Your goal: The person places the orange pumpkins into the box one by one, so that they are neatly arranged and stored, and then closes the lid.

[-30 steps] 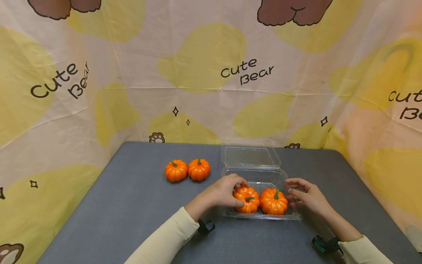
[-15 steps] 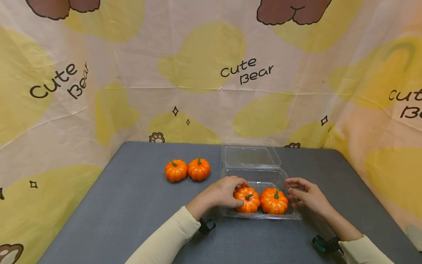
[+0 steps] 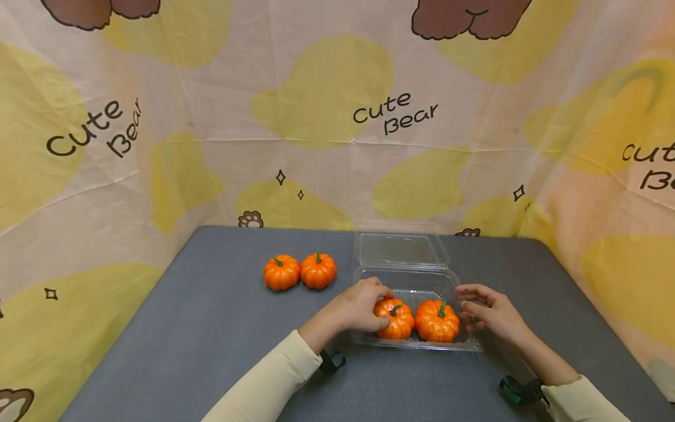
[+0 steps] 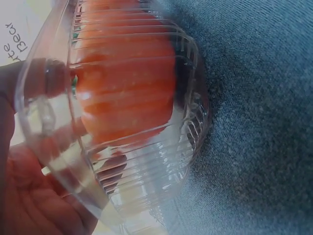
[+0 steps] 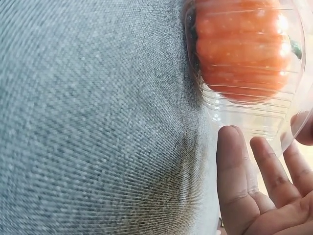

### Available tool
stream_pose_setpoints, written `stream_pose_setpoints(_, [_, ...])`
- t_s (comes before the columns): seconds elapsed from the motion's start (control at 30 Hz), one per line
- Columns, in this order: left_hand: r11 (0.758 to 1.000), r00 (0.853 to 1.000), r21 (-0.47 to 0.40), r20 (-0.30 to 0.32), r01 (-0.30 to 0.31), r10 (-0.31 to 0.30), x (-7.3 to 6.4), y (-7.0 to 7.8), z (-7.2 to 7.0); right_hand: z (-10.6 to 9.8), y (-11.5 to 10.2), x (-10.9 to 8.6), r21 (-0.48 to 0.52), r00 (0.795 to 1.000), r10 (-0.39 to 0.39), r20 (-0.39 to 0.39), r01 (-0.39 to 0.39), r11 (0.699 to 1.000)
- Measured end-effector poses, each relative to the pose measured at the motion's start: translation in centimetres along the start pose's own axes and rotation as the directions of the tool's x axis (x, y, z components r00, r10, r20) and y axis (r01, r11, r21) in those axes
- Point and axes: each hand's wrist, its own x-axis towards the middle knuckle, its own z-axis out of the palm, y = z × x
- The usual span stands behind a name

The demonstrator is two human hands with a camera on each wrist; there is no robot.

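Note:
Two orange pumpkins with green stems sit side by side in the near half of a clear plastic clamshell box (image 3: 422, 344). My left hand (image 3: 364, 305) reaches over the box's left side and holds the left pumpkin (image 3: 396, 325) between thumb and fingers. That pumpkin (image 4: 124, 88) shows through the ribbed wall in the left wrist view. Beside it, the right pumpkin (image 3: 437, 322) is untouched by the left hand. At the box's right end is my right hand (image 3: 493, 313), its fingers extended along the outer wall; whether they touch it cannot be told.
The box's lid (image 3: 402, 249) lies folded back, away from me. Two more pumpkins stand side by side on the grey table (image 3: 221, 328) at back left, one left (image 3: 282, 272) and one right (image 3: 319, 271). A printed cloth (image 3: 316, 105) hangs behind the table.
The left pumpkin has turned slightly in my left hand, its stem shifting up and left. The right pumpkin has moved a touch left. My right hand stays in place.

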Motion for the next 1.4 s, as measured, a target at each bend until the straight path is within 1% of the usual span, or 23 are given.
stream_pose_setpoints(0.17, [1.000, 1.000, 0.000, 0.003, 0.010, -0.010, 0.0, 0.1, 0.0, 0.0, -0.1, 0.0, -0.005, 1.000, 0.003, -0.005, -0.003, 1.000])
stream_pose_setpoints(0.27, [1.000, 1.000, 0.000, 0.003, 0.001, -0.001, -0.1, 0.1, -0.1, 0.1, -0.2, 0.0, -0.008, 1.000, 0.006, -0.006, -0.006, 1.000])
stream_pose_setpoints(0.4, [0.999, 1.000, -0.038, -0.008, -0.028, 0.028, -0.2, 0.0, -0.1, 0.1, -0.2, 0.0, -0.009, 1.000, 0.006, -0.005, -0.006, 1.000])
stream_pose_setpoints(0.6, [0.992, 0.998, -0.117, -0.021, -0.053, 0.051, -0.7, -0.1, -0.3, 0.1, -0.2, 0.0, -0.012, 1.000, 0.003, -0.001, -0.003, 1.000])
stream_pose_setpoints(0.7, [0.987, 0.996, -0.147, -0.060, -0.068, 0.060, -1.0, -0.2, -0.5, 0.1, -0.2, 0.1, -0.008, 1.000, 0.004, 0.001, -0.004, 1.000])
stream_pose_setpoints(0.83, [0.979, 0.988, -0.188, -0.141, -0.082, 0.056, -1.7, -0.2, -0.9, 0.1, -0.2, 0.1, -0.012, 1.000, 0.000, 0.003, 0.000, 1.000])
stream_pose_setpoints(0.93, [0.972, 0.982, -0.223, -0.185, -0.078, 0.036, -2.1, -0.2, -1.4, 0.1, -0.1, 0.1, -0.015, 1.000, -0.002, 0.003, 0.002, 1.000])
stream_pose_setpoints(1.1, [0.962, 0.973, -0.272, -0.226, -0.025, -0.038, -2.7, -0.5, -2.4, 0.1, -0.2, 0.1, -0.008, 1.000, 0.004, 0.001, -0.004, 1.000])
stream_pose_setpoints(1.3, [0.951, 0.947, -0.309, -0.304, 0.007, -0.106, -3.3, -1.1, -3.7, 0.2, -0.3, 0.0, -0.015, 1.000, 0.008, -0.004, -0.008, 1.000])
stream_pose_setpoints(1.4, [0.942, 0.936, -0.334, -0.323, 0.023, -0.137, -3.6, -1.4, -4.3, 0.2, -0.3, 0.0, -0.015, 1.000, 0.011, -0.008, -0.011, 1.000])
